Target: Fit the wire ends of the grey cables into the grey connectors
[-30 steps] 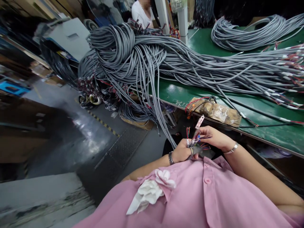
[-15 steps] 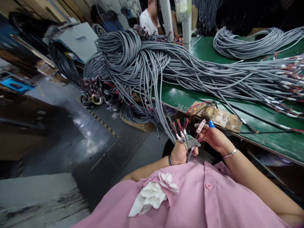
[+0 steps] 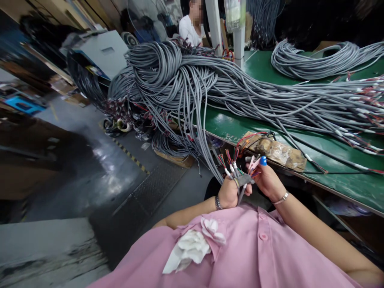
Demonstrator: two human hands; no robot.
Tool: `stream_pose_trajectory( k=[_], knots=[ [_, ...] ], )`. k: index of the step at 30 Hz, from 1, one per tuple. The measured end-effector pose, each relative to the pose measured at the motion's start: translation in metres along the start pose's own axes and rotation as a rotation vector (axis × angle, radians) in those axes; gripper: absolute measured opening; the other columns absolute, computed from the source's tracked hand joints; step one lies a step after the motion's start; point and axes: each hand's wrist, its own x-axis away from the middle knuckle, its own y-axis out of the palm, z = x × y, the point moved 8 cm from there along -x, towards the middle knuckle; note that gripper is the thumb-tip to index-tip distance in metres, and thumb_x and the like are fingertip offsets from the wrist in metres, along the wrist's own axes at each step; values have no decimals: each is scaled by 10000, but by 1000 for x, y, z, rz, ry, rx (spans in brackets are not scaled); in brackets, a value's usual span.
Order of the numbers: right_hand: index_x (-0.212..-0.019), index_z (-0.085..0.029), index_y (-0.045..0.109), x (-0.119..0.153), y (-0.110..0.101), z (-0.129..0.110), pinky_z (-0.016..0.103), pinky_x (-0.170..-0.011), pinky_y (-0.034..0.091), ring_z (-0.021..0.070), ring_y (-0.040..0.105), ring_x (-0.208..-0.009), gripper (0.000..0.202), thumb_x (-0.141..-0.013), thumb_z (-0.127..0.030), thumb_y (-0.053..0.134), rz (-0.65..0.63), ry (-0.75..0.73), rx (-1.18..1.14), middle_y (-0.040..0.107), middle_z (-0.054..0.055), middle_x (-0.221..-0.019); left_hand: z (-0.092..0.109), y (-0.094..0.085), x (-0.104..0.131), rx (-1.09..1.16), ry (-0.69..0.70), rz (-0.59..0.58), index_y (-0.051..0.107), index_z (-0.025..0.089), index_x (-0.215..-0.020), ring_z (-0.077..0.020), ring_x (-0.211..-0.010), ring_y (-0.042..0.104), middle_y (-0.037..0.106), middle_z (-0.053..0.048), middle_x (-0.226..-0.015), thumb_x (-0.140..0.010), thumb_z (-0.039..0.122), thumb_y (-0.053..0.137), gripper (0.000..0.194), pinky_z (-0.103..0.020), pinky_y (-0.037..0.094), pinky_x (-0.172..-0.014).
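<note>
My left hand [image 3: 228,194] is closed around several grey cables [image 3: 241,193], whose stripped ends fan out in coloured wires [image 3: 229,155] above white bands. A worn grey wrapping [image 3: 244,180] covers its thumb, which lies across the cables. Close on the right, my right hand [image 3: 269,182] pinches a small pink clip-like tool [image 3: 253,163] between thumb and fingers, with a blue cover [image 3: 263,160] on the thumb tip. The tool is beside the thin orange and purple wires at my left thumb; I cannot tell whether it grips them.
Long grey cables [image 3: 249,84] lie heaped across the green bench [image 3: 222,116] and hang over its edge. A wooden block [image 3: 279,151] with tape and wires sits at the front edge. Another coil [image 3: 318,62] rests behind. Past the bench is a person in white [image 3: 189,30].
My right hand has moved slightly left, bringing the pink tool nearer the wires, and the tool has turned. My left hand keeps its hold on the cables. The view has shifted a little.
</note>
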Motion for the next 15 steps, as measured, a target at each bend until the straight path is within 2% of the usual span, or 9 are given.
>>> stream_pose_trajectory(
  k=[2, 5, 10, 15],
  knots=[
    [-800, -200, 674, -2, 6, 5, 308, -536, 470, 155, 550, -555, 472, -740, -660, 587, -34, 97, -90, 641, 45, -690, 1, 1, -1, 9, 2, -2, 654, 116, -668, -102, -422, 492, 592, -29, -494, -702, 432, 680, 318, -235, 372, -447],
    [-809, -188, 676, -3, 8, 4, 292, -530, 479, 151, 566, -578, 455, -726, -633, 629, -25, 151, -175, 657, 48, -729, 1, 2, 0, 24, 1, -23, 648, 119, -665, -100, -411, 483, 577, -19, -474, -704, 415, 683, 300, -232, 357, -441],
    [-825, -196, 668, -1, 6, 4, 255, -500, 463, 127, 549, -552, 429, -732, -613, 637, -19, 176, -190, 643, 28, -703, -2, 8, 3, -23, -34, -140, 609, 119, -602, -80, -364, 427, 529, -8, -418, -706, 421, 694, 331, -228, 281, -412],
    [-780, -186, 658, -6, 2, 5, 233, -504, 458, 113, 518, -549, 403, -719, -584, 670, -1, 109, -197, 601, 9, -659, -7, 7, -4, -21, -69, -179, 619, 118, -625, -72, -323, 399, 520, 2, -407, -682, 424, 718, 326, -225, 225, -378]
  ],
)
